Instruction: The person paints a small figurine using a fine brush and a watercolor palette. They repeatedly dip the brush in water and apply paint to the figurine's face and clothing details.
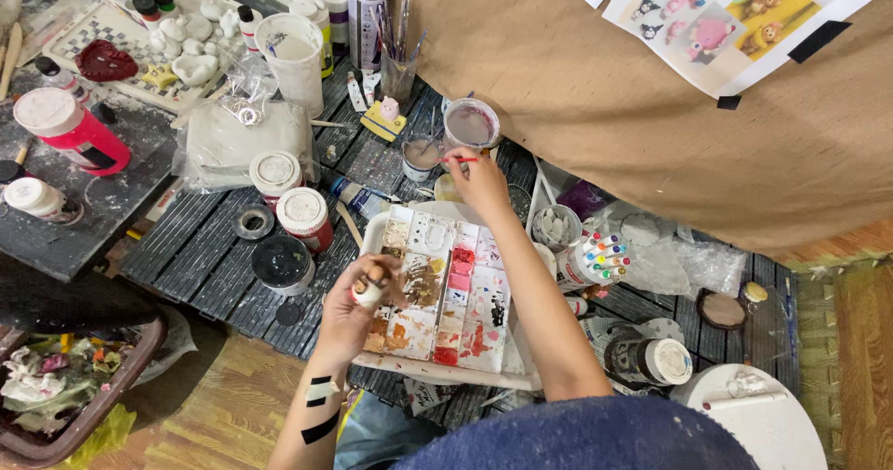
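Paintbrush [462, 160], thin with a red handle, is sitting in the right hand [484, 183], just above the middle of the frame, its tip by the rinse cup [471, 123] of cloudy water. I think a bump could be tipping that cup, because the hand is working so close to it. Wet paint could also be dripping onto the palette [445, 293] below. The right arm is reaching far forward, fingers pinching the brush. The left hand [353, 307], lower middle, is curling tight around a small figure [369, 288], wrist bending in over the palette's left edge.
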